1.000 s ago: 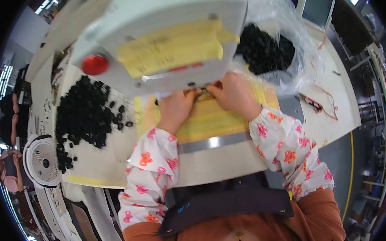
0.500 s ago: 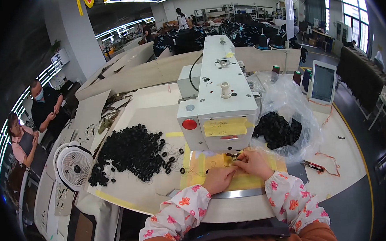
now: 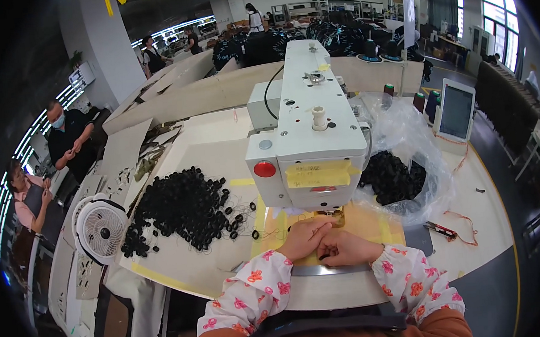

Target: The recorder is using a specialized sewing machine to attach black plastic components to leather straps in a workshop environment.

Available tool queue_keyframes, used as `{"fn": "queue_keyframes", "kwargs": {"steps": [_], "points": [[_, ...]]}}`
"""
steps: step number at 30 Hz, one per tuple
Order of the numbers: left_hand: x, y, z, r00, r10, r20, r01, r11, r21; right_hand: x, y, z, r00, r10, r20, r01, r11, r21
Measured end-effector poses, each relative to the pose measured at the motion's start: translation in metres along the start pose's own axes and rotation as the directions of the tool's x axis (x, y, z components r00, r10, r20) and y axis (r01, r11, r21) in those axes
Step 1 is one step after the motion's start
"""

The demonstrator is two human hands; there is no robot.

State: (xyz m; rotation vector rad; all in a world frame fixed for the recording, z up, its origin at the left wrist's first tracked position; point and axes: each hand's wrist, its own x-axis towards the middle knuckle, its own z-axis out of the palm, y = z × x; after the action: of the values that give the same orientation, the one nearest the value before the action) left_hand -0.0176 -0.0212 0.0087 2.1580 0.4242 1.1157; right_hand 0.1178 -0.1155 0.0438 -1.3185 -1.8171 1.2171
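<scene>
A white sewing machine (image 3: 311, 129) stands in front of me, with its needle area (image 3: 334, 214) just beyond my hands. My left hand (image 3: 305, 238) lies on the yellow-taped work plate (image 3: 372, 224), fingers pressed together and pointing toward the needle. Whatever those fingertips may hold is hidden. Touching it on the near side, my right hand (image 3: 351, 249) is curled closed. A small black piece (image 3: 323, 257) shows under its fingers, mostly covered. To the left lies a heap of small black loops (image 3: 183, 208) with loose threads.
On the right, a clear plastic bag (image 3: 435, 186) holds black strips (image 3: 391, 176). Red-handled thread snips (image 3: 441, 230), thread cones (image 3: 419, 101) and a screen panel (image 3: 455, 111) are beyond. A white fan (image 3: 100, 229) stands left. Two people (image 3: 67, 141) are at far left.
My right hand has drawn back from the needle toward me and closed, with a black piece now showing under it. My left hand has moved slightly forward toward the needle.
</scene>
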Motion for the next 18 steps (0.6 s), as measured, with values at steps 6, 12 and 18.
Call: {"fn": "queue_keyframes", "kwargs": {"steps": [6,12,18], "points": [[-0.006,-0.006,-0.011,0.953,-0.205,0.224,0.12,0.932,0.343,-0.004,0.004,-0.024,0.991,0.13,-0.027,-0.119,0.959,0.259],[-0.004,0.009,-0.007,0.938,-0.255,0.234,0.236,0.966,0.106,-0.002,0.02,-0.025,0.933,0.243,-0.267,-0.144,0.929,0.341],[0.005,0.008,-0.009,0.87,-0.397,0.291,0.343,0.913,0.22,0.006,0.022,-0.031,0.936,0.267,-0.229,-0.178,0.921,0.346]]}}
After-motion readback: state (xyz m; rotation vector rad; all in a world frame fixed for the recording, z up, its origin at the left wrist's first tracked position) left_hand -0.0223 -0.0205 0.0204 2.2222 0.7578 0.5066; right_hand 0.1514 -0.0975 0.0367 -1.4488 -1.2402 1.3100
